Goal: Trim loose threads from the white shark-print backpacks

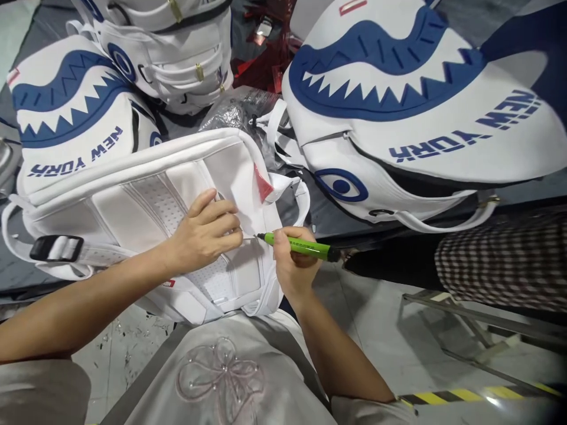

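A white backpack (146, 200) lies back side up at the table's near edge, in front of me. My left hand (204, 231) rests on its padded back panel with the fingers curled and pressed down near a seam. My right hand (292, 268) is closed round a green pen-like tool (301, 246), whose tip touches the bag right next to my left fingertips. A black buckle (56, 248) sits on the strap at the left.
Several white and blue shark-face backpacks marked NEW YORK lie around: one at far left (71, 112), one at the top (177, 53), a large one at right (420, 100). Crumpled clear plastic (239, 109) lies behind. A checked cloth (500, 260) and a metal frame (465, 319) are at right.
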